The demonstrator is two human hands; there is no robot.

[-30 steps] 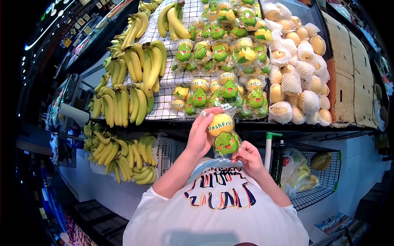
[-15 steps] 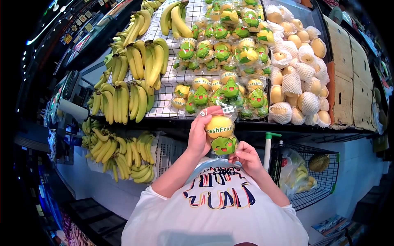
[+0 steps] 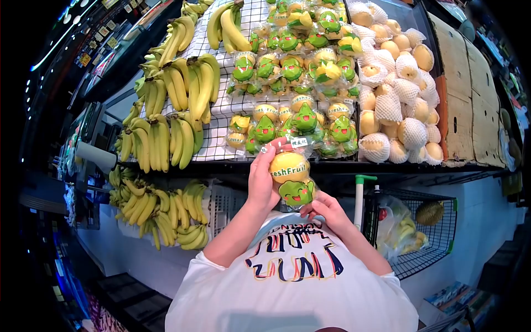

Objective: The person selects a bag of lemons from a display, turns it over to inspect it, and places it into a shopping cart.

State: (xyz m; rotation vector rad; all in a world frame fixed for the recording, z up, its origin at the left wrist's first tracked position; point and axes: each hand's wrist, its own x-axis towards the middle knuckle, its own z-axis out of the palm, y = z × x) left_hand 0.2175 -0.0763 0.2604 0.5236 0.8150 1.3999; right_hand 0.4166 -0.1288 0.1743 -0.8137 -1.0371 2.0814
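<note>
A clear fruit bag (image 3: 291,169) with a yellow fruit and a smiling green cartoon print is held upright in front of my chest. My left hand (image 3: 264,180) is wrapped round its left side, with fingers behind the top near a white label. At the bag's lower right corner, my right hand (image 3: 325,209) pinches the plastic edge between thumb and fingers. Just beyond lie rows of similar bagged fruit (image 3: 265,128) on a checked cloth (image 3: 217,133).
Banana bunches (image 3: 160,141) lie on the shelf to the left, and more bananas (image 3: 145,203) below. Net-wrapped round fruit (image 3: 412,133) and a cardboard box (image 3: 462,127) are on the right. A wire shopping cart (image 3: 442,240) with bagged produce stands at lower right.
The bag and both hands have shifted slightly left in view. The shelf goods also sit a little further left as the view moved. Both hands keep their hold.
</note>
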